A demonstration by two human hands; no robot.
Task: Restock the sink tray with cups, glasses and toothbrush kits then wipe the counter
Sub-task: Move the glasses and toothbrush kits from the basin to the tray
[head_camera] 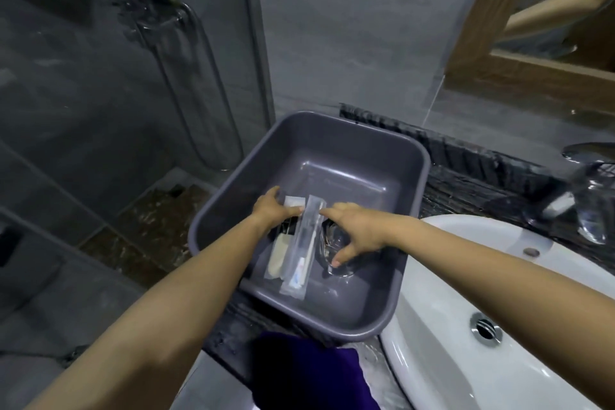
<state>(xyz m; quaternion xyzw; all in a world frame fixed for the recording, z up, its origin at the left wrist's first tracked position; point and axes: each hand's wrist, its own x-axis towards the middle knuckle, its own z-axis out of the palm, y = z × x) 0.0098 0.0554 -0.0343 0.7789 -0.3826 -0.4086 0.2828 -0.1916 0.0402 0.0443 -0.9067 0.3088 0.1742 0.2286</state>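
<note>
A grey plastic tub stands on the dark counter left of the sink. Inside it lie two clear-wrapped toothbrush kits, side by side, and a clear glass lying to their right. My left hand reaches into the tub and pinches the top end of the left kit. My right hand is spread over the glass, fingers around its rim, index finger pointing at the taller kit.
A white sink with a drain lies at the right, a chrome tap and clear glasses behind it. A purple cloth lies at the counter's front edge. The glass shower wall is at the left, the wood-framed mirror upper right.
</note>
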